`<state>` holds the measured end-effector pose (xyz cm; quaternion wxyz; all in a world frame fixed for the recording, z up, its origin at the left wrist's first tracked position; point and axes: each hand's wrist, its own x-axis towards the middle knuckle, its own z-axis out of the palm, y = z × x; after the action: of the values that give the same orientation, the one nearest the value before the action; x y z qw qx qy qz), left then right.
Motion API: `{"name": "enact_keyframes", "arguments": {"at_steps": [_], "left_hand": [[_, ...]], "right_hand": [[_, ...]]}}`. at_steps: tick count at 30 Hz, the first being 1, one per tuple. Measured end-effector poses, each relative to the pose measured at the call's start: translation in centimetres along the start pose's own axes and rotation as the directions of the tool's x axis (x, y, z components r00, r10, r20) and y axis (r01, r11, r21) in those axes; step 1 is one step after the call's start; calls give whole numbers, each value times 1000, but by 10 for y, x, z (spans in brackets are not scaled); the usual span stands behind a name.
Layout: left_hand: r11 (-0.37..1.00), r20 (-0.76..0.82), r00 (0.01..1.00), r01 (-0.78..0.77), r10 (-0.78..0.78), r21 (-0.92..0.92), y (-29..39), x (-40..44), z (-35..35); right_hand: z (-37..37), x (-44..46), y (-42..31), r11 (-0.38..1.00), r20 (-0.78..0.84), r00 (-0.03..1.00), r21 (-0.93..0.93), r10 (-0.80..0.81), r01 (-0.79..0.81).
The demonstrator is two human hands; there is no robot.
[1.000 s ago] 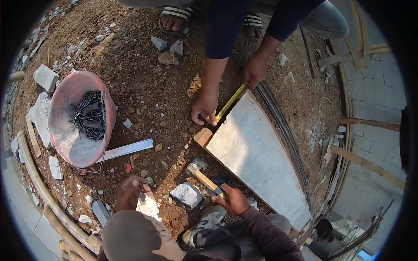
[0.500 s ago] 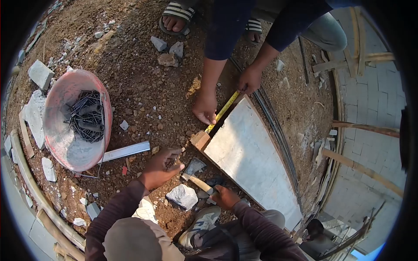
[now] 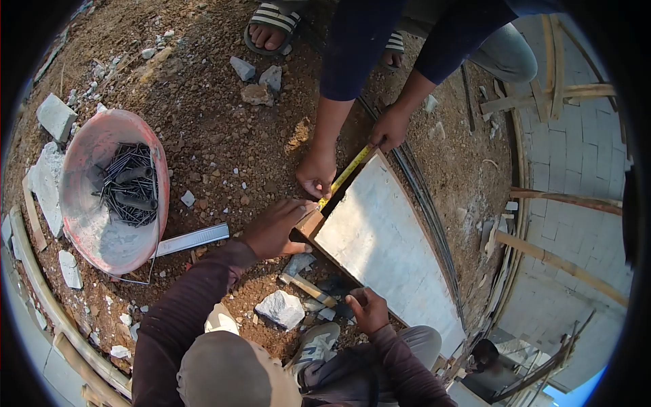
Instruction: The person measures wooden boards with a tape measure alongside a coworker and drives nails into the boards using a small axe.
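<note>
My left hand (image 3: 389, 129) is closed on the yellow tape measure (image 3: 354, 166) at the upper corner of a pale tapered panel (image 3: 390, 237). The tape runs along the panel's short edge. My right hand (image 3: 317, 171) pinches it near its other end, by a small wooden block (image 3: 310, 223). A co-worker's left hand (image 3: 271, 227) reaches that block with its fingertips near the tape. The co-worker's right hand (image 3: 369, 312) is above the panel's lower edge, apart from a hammer (image 3: 308, 288) lying on the ground.
A reddish bucket (image 3: 91, 234) holds nails (image 3: 129, 193) and dark tools. Beside it lies a metal strip (image 3: 193, 239). Stones (image 3: 281, 308) are scattered on the soil. Dark rods (image 3: 424, 193) run behind the panel. Wooden poles (image 3: 566, 264) lean at the block wall (image 3: 576, 149).
The co-worker's left hand has moved up to the wooden block. The co-worker's right hand has let go of the hammer. My right hand has slid slightly along the tape toward the block.
</note>
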<state>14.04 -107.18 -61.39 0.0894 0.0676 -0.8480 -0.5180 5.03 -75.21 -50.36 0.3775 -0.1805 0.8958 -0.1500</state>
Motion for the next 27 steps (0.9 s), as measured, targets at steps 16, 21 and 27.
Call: {"name": "enact_keyframes", "arguments": {"at_steps": [16,21,27], "left_hand": [[994,-25,1000,13,-16,-109,-11,2,4],[988,11,999,45,-44,-150,-11,-5,4],[979,-31,998,54,-61,-195,-5,-6,4]], "right_hand": [[-3,37,-19,797,-252,867,-557,-430,233],[-3,38,-19,807,-265,862,-540,-431,238],[1,42,-17,830,-318,837,-498,-445,253]]}}
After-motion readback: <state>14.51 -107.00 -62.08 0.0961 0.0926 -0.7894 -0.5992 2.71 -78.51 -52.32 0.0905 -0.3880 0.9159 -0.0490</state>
